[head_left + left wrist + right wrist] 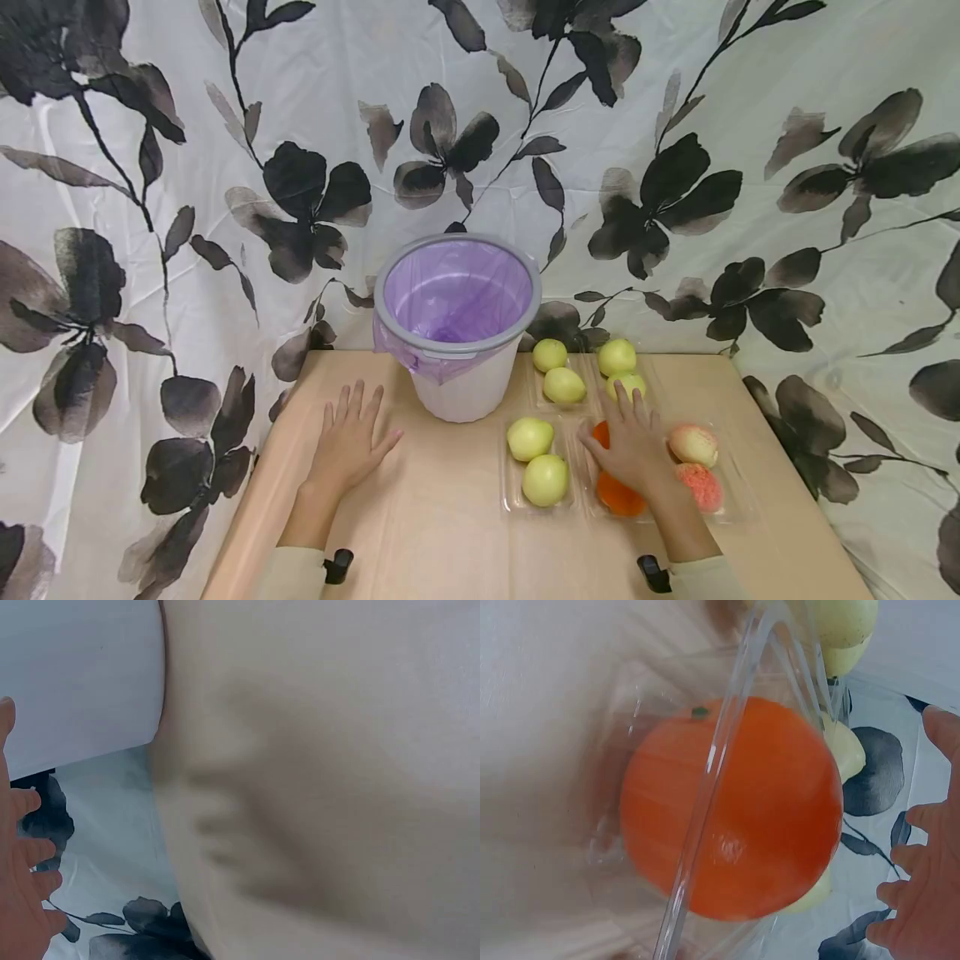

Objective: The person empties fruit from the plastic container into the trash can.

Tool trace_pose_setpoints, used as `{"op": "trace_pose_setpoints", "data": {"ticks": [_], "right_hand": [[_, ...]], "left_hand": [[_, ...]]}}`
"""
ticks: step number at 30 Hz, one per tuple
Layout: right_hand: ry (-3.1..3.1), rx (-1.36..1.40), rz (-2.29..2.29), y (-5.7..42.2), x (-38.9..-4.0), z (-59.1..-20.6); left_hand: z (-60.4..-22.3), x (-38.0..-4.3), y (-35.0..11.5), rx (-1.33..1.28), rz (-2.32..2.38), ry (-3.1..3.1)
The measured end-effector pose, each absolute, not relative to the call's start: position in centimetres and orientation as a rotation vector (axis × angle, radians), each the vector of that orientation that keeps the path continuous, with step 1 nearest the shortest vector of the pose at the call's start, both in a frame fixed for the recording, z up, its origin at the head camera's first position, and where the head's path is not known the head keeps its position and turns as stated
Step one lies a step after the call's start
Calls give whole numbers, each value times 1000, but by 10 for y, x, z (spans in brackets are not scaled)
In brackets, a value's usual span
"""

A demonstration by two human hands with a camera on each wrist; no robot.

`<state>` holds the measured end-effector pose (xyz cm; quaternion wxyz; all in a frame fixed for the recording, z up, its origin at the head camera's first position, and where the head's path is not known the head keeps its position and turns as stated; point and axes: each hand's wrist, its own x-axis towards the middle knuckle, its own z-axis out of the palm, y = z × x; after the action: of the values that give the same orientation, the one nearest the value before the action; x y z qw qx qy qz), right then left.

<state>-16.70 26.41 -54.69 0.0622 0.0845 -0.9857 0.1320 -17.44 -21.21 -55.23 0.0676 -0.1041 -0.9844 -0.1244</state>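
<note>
My left hand [349,450] hangs over the left part of the table with its fingers spread and holds nothing; its shadow falls on the tabletop in the left wrist view. My right hand [628,442] is held over a clear plastic tray [592,510], fingers straight and apart, with nothing in its grasp. Under it lie two smooth orange-coloured fruits [621,495], partly hidden by the hand in the head view. Close up in the right wrist view, one round orange fruit [735,817] with a small green stem mark sits behind the tray's clear rim [709,772].
A white bin [457,398] with a grey rim and purple liner [457,292] stands at the back middle. Yellow-green fruits [546,481] lie in clear trays left of and behind the orange ones. Two pinkish peach-like fruits [701,487] sit at right. A floral curtain surrounds the table [450,533].
</note>
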Motion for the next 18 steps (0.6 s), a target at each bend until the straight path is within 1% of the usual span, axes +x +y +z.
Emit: {"op": "trace_pose_setpoints", "data": {"ticks": [9,18], "right_hand": [[-2993,241,438,279,-170,-542],[-2994,240,425,307,-173,-540]], "left_hand": [[-536,-180,-215,-347,-338,-2926],[-514,-184,-223,-397,-355,-2860]]}}
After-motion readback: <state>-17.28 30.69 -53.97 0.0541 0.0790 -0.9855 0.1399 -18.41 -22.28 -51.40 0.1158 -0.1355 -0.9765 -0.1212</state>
